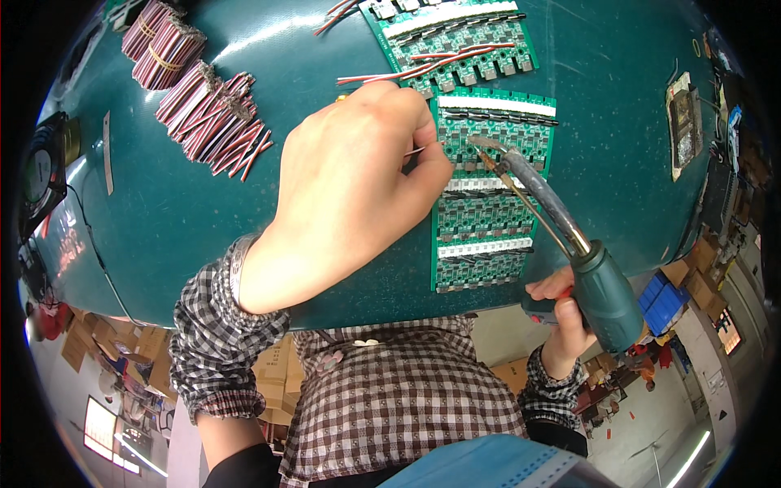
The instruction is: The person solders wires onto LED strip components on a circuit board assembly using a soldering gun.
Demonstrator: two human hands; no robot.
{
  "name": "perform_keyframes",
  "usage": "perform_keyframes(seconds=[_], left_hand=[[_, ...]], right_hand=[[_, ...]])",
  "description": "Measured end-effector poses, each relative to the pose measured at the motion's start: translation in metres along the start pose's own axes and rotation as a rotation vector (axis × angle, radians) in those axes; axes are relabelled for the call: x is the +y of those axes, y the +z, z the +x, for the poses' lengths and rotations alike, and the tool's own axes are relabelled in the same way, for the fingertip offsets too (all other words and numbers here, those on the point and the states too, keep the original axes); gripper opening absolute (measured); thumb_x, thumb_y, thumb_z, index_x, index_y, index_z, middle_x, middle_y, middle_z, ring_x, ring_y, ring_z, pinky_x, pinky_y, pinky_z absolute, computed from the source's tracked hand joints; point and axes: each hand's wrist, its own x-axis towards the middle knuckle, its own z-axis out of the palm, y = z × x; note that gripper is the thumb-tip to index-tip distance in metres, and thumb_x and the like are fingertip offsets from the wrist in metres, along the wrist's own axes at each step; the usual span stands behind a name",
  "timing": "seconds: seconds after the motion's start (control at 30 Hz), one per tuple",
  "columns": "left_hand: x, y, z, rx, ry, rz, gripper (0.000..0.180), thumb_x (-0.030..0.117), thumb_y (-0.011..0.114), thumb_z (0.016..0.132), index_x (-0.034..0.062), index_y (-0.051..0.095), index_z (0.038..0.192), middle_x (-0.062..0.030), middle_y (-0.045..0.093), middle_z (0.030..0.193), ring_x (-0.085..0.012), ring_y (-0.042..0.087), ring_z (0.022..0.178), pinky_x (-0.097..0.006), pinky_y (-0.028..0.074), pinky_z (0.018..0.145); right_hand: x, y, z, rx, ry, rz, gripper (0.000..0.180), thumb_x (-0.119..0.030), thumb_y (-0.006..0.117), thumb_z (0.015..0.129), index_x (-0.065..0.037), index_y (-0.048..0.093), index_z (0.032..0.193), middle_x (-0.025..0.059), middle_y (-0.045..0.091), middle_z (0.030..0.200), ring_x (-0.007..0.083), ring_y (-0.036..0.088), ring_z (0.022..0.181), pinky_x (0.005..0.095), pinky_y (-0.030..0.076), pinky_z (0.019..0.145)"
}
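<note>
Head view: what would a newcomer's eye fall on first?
The green soldering gun at right, held in the right hand, its tip pointing at the green boards. Then the left hand, large near the middle, pinching a thin wire. Bundled wires, red, white and dark, lie upper left.

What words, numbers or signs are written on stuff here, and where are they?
I can't read any out for you.
Upper green circuit board: tiny white print along its left edge, too small to read.
Soldering gun: no lettering I can make out.
Round black device: too blurred to tell.
</note>
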Motion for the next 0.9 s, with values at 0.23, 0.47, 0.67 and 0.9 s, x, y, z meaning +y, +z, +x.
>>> perform_keyframes(seconds=[0.23, 0.47, 0.67, 0.9], left_hand=[[-0.0003, -0.0004, -0.0003, 0.003, 0.005, 0.003, 0.009, 0.003, 0.065, 0.070, 0.0045, 0.058, 0.074, -0.0041, 0.048, 0.065, -0.0149, 0.047, 0.054, -0.027, 0.041, 0.050], [0.0009, -0.0010, -0.0010, -0.006, -0.011, 0.010, 0.009, 0.004, 0.065, 0.070, 0.0047, 0.058, 0.075, -0.0039, 0.049, 0.065, -0.0146, 0.048, 0.055, -0.027, 0.041, 0.050], [0.0008, -0.0012, -0.0014, -0.010, -0.012, 0.005, 0.009, 0.004, 0.065, 0.070, 0.0046, 0.058, 0.075, -0.0040, 0.049, 0.066, -0.0145, 0.048, 0.055, -0.027, 0.041, 0.050], [0.0003, 0.0004, -0.0021, 0.001, 0.000, -0.004, 0.009, 0.003, 0.065, 0.070, 0.0044, 0.058, 0.076, -0.0042, 0.050, 0.066, -0.0144, 0.049, 0.056, -0.027, 0.042, 0.051]], right_hand=[[0.0003, -0.0029, -0.0026, 0.025, 0.037, 0.016, 0.041, -0.024, 0.061, 0.084, 0.010, 0.052, 0.104, 0.0153, 0.059, 0.075, 0.0233, 0.062, 0.062, 0.0364, 0.056, 0.056], [-0.0030, -0.0009, -0.0054, 0.102, 0.140, 0.065, 0.045, -0.027, 0.062, 0.084, 0.010, 0.052, 0.107, 0.0162, 0.061, 0.083, 0.0238, 0.066, 0.069, 0.0341, 0.058, 0.056], [-0.0050, -0.0038, -0.0058, 0.061, 0.169, 0.179, 0.035, -0.016, 0.063, 0.084, 0.010, 0.056, 0.105, 0.0174, 0.063, 0.092, 0.0270, 0.067, 0.081, 0.0360, 0.058, 0.070], [-0.0048, -0.0026, -0.0033, 0.034, 0.135, 0.068, 0.042, -0.025, 0.061, 0.085, 0.011, 0.053, 0.103, 0.0182, 0.062, 0.082, 0.0246, 0.066, 0.070, 0.0343, 0.059, 0.058]])
